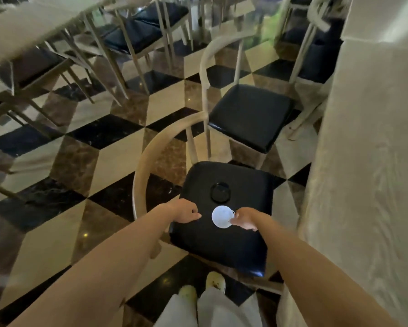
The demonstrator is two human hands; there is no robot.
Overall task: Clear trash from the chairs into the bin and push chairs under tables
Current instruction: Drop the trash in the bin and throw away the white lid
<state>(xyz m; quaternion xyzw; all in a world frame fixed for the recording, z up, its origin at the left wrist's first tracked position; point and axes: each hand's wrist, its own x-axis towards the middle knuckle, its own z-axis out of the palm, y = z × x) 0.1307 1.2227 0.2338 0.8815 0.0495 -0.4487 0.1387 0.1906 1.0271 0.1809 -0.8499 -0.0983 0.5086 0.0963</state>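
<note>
Two round pieces of trash are on the seat of the nearest chair, so the clearing is at its start. Your right hand pinches the rim of the white round piece, a cup or a lid, which sits towards the seat's near edge. The black round piece lies untouched at the seat's middle, just beyond the white one. Your left hand rests by the seat's left edge with its fingers curled; you cannot tell whether it grips anything.

No bin is in view, so I judge that both pieces have yet to be carried off. This chair stands out from the cloth-covered table on the right, and the second chair beyond it, its seat bare, also stands out; both are yet to be pushed under.

No brand, label or writing can be read on either piece.
</note>
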